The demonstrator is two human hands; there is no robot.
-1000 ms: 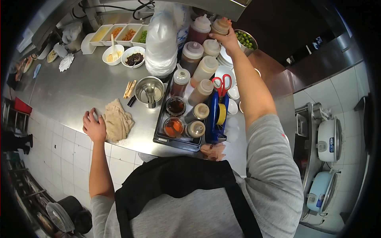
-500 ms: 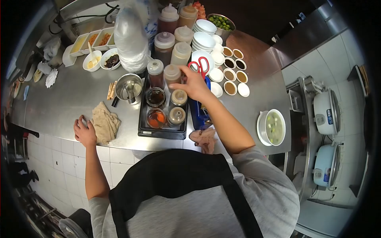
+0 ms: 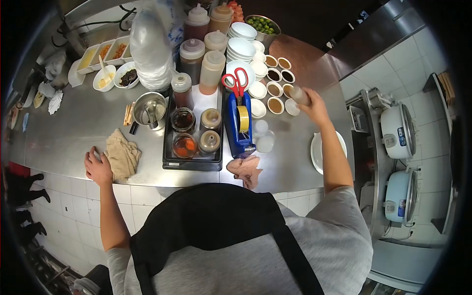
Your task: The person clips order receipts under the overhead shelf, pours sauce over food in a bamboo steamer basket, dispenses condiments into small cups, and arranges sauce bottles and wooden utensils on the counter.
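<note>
My right hand (image 3: 315,107) is wrapped round a squeeze bottle (image 3: 300,96), tilted with its top toward the small sauce cups (image 3: 275,105). Whether sauce is flowing from it I cannot tell. These cups hold brown and dark sauces, and a pale one (image 3: 291,107) sits just below the bottle. My left hand (image 3: 99,168) lies on the steel counter with fingers spread, beside a crumpled beige cloth (image 3: 123,156). Between the hands, a black tray (image 3: 192,166) carries several squeeze bottles and two open jars, one with dark contents (image 3: 183,119), one reddish (image 3: 185,146).
A blue tape dispenser (image 3: 237,135) with red-handled scissors (image 3: 239,80) stands right of the tray. Behind are stacked white bowls (image 3: 241,48) and tall sauce bottles (image 3: 192,51). A metal pot (image 3: 150,109) sits left; my right forearm partly covers a white bowl (image 3: 317,152).
My right hand has lifted the squeeze bottle out of the tray and carried it right, over to the sauce cups, tilting it. My left hand stays beside the cloth.
</note>
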